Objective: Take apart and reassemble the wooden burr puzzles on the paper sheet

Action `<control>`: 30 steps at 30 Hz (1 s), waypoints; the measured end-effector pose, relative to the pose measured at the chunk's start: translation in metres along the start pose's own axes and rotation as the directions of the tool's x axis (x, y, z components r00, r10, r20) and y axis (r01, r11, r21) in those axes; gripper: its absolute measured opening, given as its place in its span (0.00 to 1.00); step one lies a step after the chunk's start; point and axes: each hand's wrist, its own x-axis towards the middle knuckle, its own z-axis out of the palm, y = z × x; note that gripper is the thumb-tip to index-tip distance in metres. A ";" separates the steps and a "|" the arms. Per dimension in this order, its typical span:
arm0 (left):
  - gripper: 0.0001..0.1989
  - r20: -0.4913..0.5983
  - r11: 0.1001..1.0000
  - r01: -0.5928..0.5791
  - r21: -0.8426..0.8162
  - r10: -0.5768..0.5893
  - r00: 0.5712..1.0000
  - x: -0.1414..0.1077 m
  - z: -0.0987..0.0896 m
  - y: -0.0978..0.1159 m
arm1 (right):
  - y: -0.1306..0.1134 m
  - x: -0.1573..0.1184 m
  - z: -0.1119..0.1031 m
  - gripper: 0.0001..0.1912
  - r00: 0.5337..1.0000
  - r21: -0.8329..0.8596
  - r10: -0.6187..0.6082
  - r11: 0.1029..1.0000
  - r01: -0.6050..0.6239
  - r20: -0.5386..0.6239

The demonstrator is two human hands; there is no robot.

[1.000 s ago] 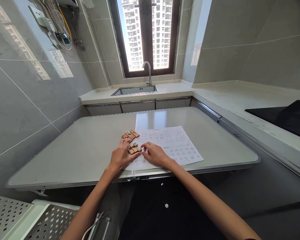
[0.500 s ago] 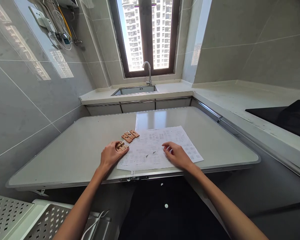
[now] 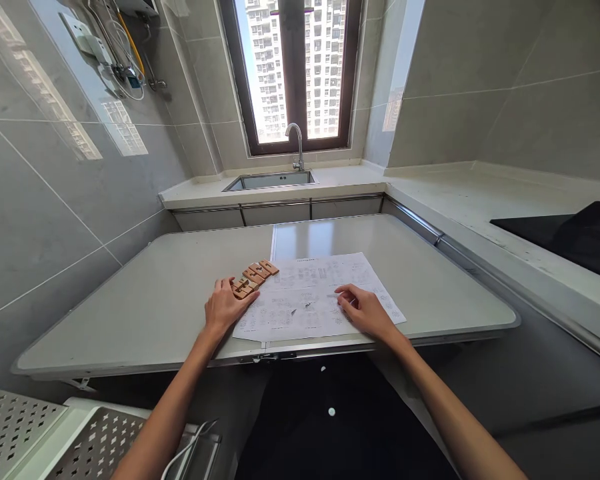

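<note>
Fingers of the left hand (image 3: pixel 223 305) clasp the nearer wooden pieces (image 3: pixel 244 288) at the left edge of the printed sheet (image 3: pixel 300 319); those of the right hand (image 3: pixel 368 313), loosely curled and released, lie over the sheet's right part. Further wooden tiles (image 3: pixel 260 270) adjoin at the sheet's far left corner. Desk (image 3: pixel 180 287), beneath the sheet; sink (image 3: pixel 273 181), beyond it.

In the lower centre of the frame, the left grip (image 3: pixel 222 307), a bare hand, curls around small tan notched wooden blocks (image 3: pixel 245 287). Just to their upper right lie flat brown wooden pieces with cut-outs (image 3: pixel 261 269). Right of centre, the right grip (image 3: pixel 361 311), fingers loosely bent, is over a white printed paper sheet (image 3: pixel 280 317) on the pale grey desk (image 3: pixel 180 287).
</note>
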 end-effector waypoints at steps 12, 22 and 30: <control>0.29 0.024 0.819 0.109 -0.564 -0.115 0.993 -0.033 -0.008 -0.031 | -0.002 -0.013 -0.009 0.16 0.992 0.183 0.120 0.977 -0.113 -0.025; 0.18 0.005 0.844 0.069 -0.532 -0.078 0.997 -0.040 -0.010 -0.029 | 0.003 -0.015 -0.005 0.17 0.988 0.231 0.136 0.966 -0.117 -0.068; 0.18 0.007 0.852 0.067 -0.520 -0.074 0.997 -0.044 -0.014 -0.026 | 0.001 -0.016 -0.007 0.18 0.987 0.212 0.147 0.968 -0.132 -0.061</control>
